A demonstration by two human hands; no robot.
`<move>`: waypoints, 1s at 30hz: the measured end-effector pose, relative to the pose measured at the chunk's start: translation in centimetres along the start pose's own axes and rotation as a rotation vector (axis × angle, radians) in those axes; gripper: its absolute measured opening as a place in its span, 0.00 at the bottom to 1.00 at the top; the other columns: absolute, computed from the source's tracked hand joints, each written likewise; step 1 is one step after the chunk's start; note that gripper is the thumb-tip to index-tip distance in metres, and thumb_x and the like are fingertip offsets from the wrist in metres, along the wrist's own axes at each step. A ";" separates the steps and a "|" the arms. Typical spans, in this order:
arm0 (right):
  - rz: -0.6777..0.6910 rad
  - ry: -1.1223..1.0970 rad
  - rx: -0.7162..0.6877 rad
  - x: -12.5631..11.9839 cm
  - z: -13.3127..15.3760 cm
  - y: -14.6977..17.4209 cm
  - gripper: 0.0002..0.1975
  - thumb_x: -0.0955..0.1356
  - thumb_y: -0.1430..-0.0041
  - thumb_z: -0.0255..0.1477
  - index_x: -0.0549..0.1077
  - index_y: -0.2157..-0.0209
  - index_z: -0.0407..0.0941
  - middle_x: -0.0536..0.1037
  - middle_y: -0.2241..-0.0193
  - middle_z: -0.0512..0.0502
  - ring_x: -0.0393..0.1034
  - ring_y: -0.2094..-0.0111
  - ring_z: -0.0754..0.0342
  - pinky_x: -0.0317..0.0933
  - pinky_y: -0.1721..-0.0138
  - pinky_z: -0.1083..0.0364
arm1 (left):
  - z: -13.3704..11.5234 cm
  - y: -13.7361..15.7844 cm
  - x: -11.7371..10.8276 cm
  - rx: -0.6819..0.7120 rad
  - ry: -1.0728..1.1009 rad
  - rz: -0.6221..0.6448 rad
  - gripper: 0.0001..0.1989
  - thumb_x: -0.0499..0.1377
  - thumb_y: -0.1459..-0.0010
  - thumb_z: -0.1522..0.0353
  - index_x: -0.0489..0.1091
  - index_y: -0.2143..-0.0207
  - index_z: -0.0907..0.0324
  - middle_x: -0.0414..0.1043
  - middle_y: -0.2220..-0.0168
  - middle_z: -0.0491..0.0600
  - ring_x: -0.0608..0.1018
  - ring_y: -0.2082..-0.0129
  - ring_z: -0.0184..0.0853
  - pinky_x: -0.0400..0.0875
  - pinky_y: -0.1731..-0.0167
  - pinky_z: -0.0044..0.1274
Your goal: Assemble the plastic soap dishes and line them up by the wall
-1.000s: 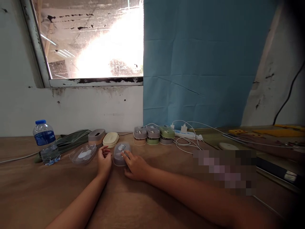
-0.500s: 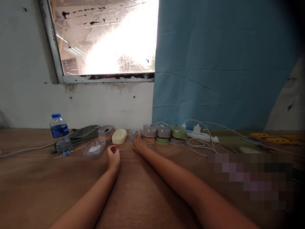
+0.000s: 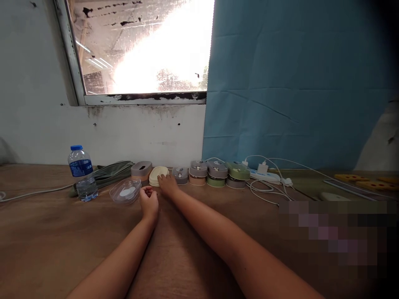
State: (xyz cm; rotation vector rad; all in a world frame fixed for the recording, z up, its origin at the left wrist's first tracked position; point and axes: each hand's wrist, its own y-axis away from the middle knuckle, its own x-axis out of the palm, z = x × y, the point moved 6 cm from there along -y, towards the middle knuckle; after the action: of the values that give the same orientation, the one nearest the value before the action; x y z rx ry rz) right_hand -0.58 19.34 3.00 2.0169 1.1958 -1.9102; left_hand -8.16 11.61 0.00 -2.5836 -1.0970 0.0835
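Note:
My right hand (image 3: 168, 186) reaches out palm down, its spread fingertips at the right edge of a stack of cream-coloured flat lids or trays (image 3: 158, 176). Whether it grips one of them I cannot make out. My left hand (image 3: 149, 203) rests on the table with loosely curled fingers, and nothing shows in it. Just left of it lies a clear plastic tray (image 3: 116, 193) with round white pieces (image 3: 127, 192) inside. A small grey lidded box (image 3: 180, 175) stands right of my right hand. Behind my left hand is a grey and pinkish box (image 3: 141, 171) with a dark slot.
Stacked boxes follow to the right: grey on pink (image 3: 198, 172), grey on green (image 3: 217, 173), green on grey (image 3: 238, 174). Beyond lie a power strip (image 3: 265, 177) with white cables and yellow pieces (image 3: 370, 185). A water bottle (image 3: 81, 174) and dark green cloth (image 3: 114, 174) stand left.
My right hand has moved left from the small grey box to the cream stack. My left hand stays nearly in place. The view has shifted slightly.

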 end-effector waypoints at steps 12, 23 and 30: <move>-0.041 -0.203 -0.190 -0.1 0.2 3.7 0.09 0.59 0.38 0.25 0.66 0.57 0.39 0.69 0.59 0.42 0.65 0.58 0.52 0.62 0.58 0.52 | -1.2 -0.7 -0.6 0.174 -0.090 -0.001 0.08 0.51 0.56 0.76 0.58 0.70 0.58 0.59 0.75 0.42 0.67 0.75 0.30 0.65 0.70 0.23; -0.008 -0.535 -0.437 -5.8 -7.5 18.8 0.09 0.57 0.39 0.26 0.65 0.59 0.44 0.68 0.57 0.41 0.65 0.56 0.56 0.62 0.55 0.55 | -5.6 -1.0 -3.0 0.583 -0.845 -0.128 0.09 0.52 0.52 0.72 0.62 0.65 0.61 0.64 0.62 0.54 0.66 0.57 0.44 0.57 0.58 0.34; 0.094 -0.564 -0.353 -7.1 -10.9 23.9 0.11 0.55 0.38 0.25 0.67 0.64 0.46 0.71 0.58 0.44 0.65 0.57 0.56 0.61 0.55 0.55 | -3.9 -3.0 -3.7 0.588 -1.188 -0.121 0.14 0.53 0.53 0.67 0.65 0.63 0.64 0.63 0.61 0.59 0.65 0.58 0.48 0.55 0.59 0.35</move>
State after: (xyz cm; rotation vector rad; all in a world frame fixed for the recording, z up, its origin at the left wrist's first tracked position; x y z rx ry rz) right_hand 23.13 6.12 1.39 1.2212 1.1490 -1.8725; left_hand -12.13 9.87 4.36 -1.7943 -1.2449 1.7604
